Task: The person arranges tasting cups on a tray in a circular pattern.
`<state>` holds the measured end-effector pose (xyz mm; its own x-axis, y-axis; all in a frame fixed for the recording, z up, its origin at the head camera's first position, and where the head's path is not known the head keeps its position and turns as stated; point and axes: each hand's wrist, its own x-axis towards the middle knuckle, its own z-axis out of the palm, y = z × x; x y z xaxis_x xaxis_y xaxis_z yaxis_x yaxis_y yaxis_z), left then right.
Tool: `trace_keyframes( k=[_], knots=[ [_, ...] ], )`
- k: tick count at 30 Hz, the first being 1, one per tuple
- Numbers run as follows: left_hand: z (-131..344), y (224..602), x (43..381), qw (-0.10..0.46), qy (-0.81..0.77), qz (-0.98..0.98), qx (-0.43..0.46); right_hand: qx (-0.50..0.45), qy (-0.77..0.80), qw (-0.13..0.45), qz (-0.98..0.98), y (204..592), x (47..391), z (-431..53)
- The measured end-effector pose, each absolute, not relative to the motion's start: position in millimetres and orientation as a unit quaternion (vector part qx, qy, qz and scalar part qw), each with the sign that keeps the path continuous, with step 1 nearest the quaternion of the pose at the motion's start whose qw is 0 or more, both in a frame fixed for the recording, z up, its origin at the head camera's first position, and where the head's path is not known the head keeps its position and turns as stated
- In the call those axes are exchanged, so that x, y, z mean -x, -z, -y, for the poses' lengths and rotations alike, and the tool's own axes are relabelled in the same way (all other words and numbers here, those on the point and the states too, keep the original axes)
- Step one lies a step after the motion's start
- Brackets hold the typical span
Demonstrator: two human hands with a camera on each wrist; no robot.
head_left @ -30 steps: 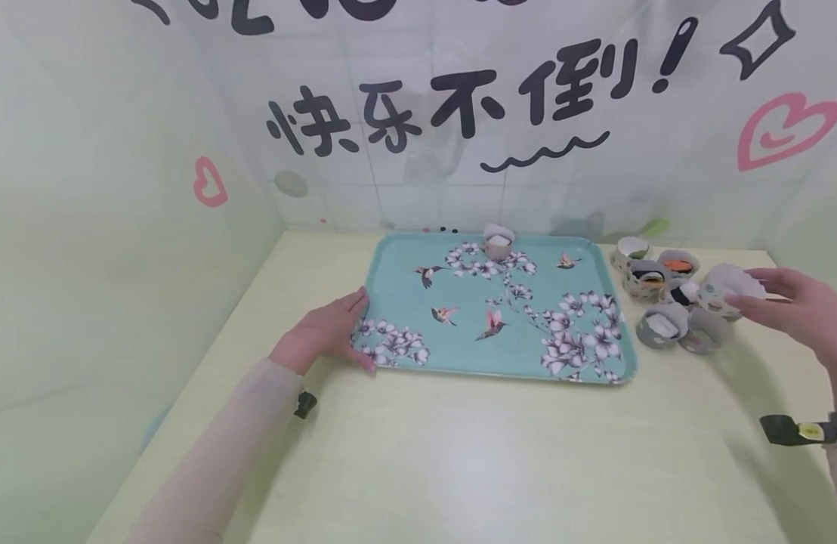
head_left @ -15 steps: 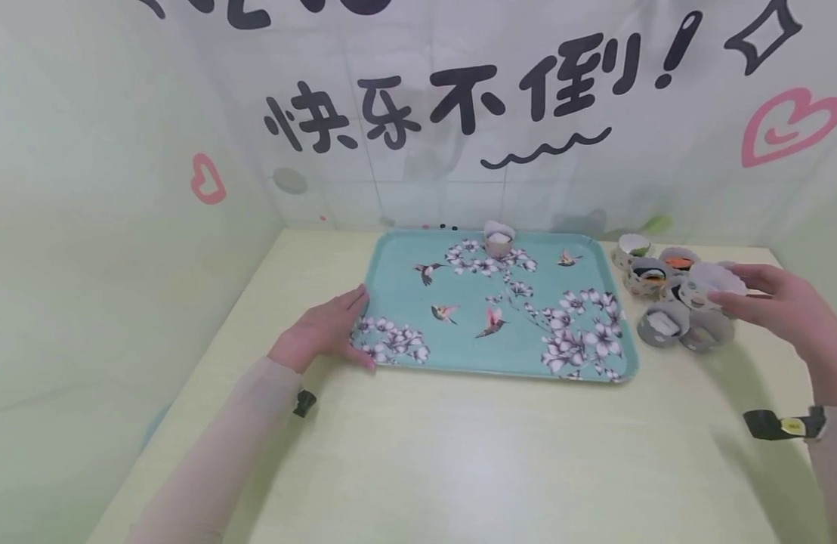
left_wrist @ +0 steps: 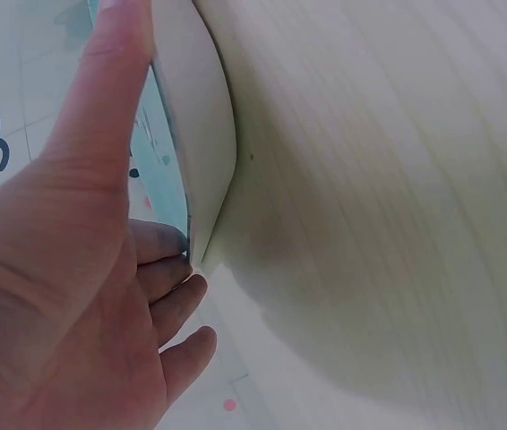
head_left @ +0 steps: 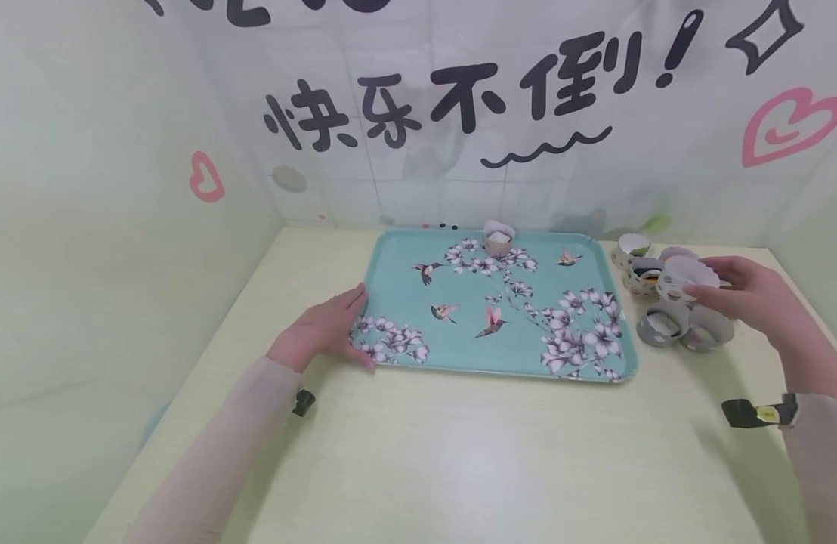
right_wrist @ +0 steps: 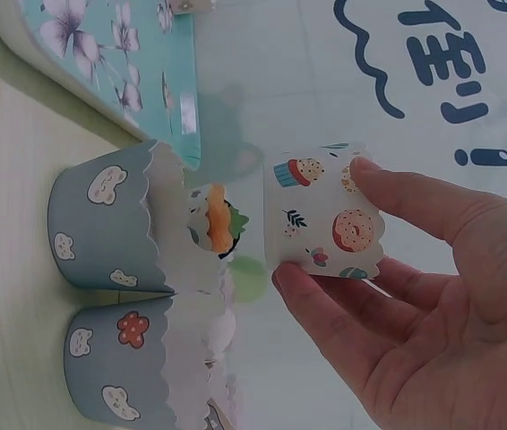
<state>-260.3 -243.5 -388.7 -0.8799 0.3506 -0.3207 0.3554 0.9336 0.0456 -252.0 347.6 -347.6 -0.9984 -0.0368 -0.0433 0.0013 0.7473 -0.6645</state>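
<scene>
My right hand [head_left: 752, 295] pinches a white paper cupcake cup [head_left: 682, 276] by its sides, thumb opposite fingers, above a cluster of other cups. Printed cupcakes and a donut decorate this held cup [right_wrist: 323, 210] in the right wrist view; its inside is hidden there. A turquoise tray [head_left: 405, 302] with flowers and birds lies at the table's middle. Against its left edge rests my left hand [head_left: 326, 329], fingers extended, thumb at the front corner. In the left wrist view my left hand [left_wrist: 83, 260] touches the tray's pale side [left_wrist: 201, 116] with fingertips and thumb.
One small paper cup [head_left: 498, 243] stands at the tray's back edge. Right of the tray, grey cups [head_left: 707, 332] and patterned cups [head_left: 641, 281] stand close together, several with contents. A wall sheet [head_left: 418, 181] with writing hangs behind the table [head_left: 459, 453].
My right hand has carried the white paper cup leftward over the cluster, toward the tray. My left hand stays at the tray's left edge.
</scene>
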Motion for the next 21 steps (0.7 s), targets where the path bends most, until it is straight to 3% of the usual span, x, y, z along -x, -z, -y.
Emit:
trace_keyframes(
  k=[21],
  knots=[
    [244,387,259,0.16,0.002,-0.969,-0.188,0.025,0.336,0.072,-0.939,330,272,-304]
  ],
)
